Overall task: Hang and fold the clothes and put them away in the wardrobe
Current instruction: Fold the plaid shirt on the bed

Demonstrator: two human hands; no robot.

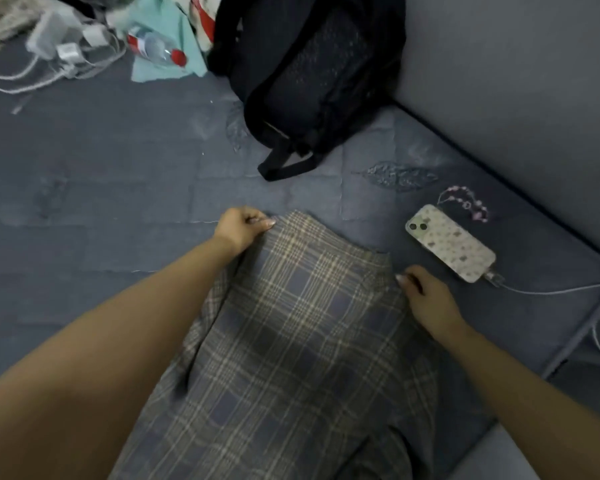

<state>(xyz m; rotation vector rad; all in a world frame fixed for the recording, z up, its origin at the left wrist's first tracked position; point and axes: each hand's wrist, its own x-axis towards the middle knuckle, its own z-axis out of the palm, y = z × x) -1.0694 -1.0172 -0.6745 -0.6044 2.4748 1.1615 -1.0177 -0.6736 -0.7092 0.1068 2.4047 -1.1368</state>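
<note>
A grey and blue plaid garment lies spread on the dark blue mattress, running from the bottom of the view up to the middle. My left hand pinches its far left corner. At the garment's right edge, a little nearer to me, my right hand grips the cloth with curled fingers. Both forearms reach in from the bottom corners.
A black backpack leans at the back by the grey wall. A phone in a patterned case with a bead strap lies right of the garment, plugged into a white cable. Chargers, a plastic bottle and a teal cloth clutter the far left.
</note>
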